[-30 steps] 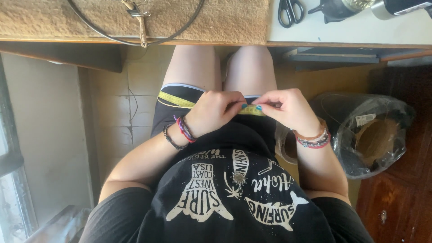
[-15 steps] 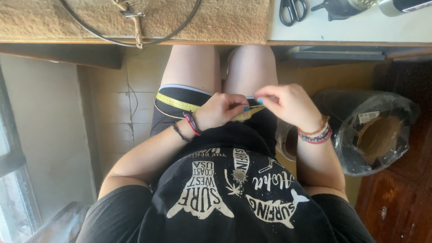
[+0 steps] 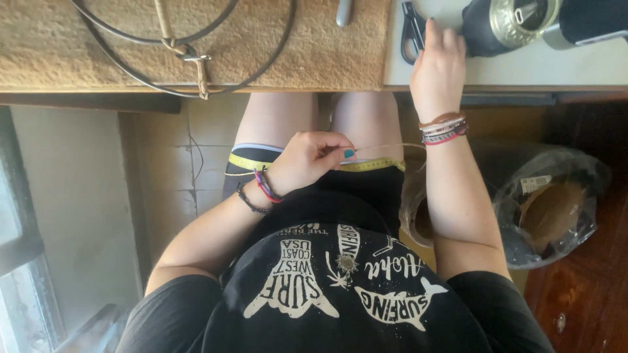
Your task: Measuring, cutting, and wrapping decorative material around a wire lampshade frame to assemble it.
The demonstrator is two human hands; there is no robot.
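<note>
While left fingers (image 3: 330,151) pinch a thin thread (image 3: 386,146), right fingers (image 3: 439,36) spread, touching scissors (image 3: 412,29).

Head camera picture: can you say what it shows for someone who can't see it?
A seated person's right hand reaches to black scissors on the table, while the left hand pinches a thin thread over the lap.

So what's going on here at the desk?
A seated person pinches a thin thread in the left hand, held over the lap. The right hand reaches up onto the white tabletop and rests on black scissors. A wire hoop lies on the woven mat nearby.
</note>
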